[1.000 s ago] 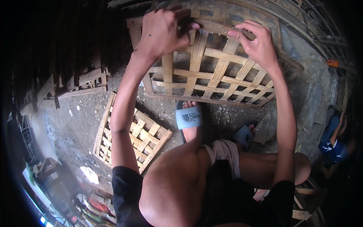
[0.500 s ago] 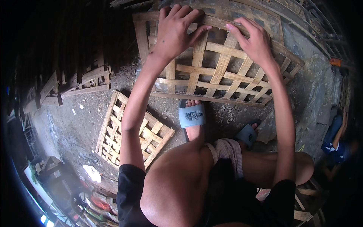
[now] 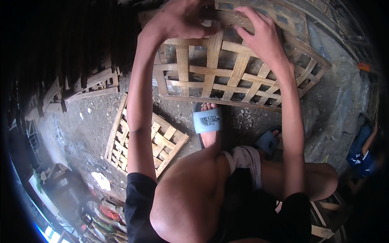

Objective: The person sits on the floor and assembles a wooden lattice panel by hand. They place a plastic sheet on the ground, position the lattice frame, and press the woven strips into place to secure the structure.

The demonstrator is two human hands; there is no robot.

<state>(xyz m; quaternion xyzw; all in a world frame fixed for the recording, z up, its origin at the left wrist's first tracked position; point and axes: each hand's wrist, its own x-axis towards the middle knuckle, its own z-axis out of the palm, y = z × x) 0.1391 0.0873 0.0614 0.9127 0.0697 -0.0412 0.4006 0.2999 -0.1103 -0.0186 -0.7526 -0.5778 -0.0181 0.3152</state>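
Note:
A crate of woven wooden slats (image 3: 208,75) stands before my feet, its lattice side toward me and its long rails running left to right. My left hand (image 3: 178,20) curls over the upper rail near the left end, thumb on the near side; its fingertips are dark, blurred and partly cut off by the frame's top. Farther right, my right hand (image 3: 261,36) holds the same rail between thumb and fingers. Both arms reach forward around my raised knee. The crate's far side is mostly hidden behind the lattice and my hands.
A smaller woven slat panel (image 3: 162,141) lies on the dirt floor, left of my sandalled foot (image 3: 207,120). Broken slatted wood (image 3: 95,85) is stacked at far left. Another person in a blue top (image 3: 360,160) is at the right edge. A white scrap (image 3: 100,181) lies lower left.
My left hand has shifted left and up along the upper rail, its fingers now more curled. My right hand has moved slightly up and left. The crate has shifted slightly.

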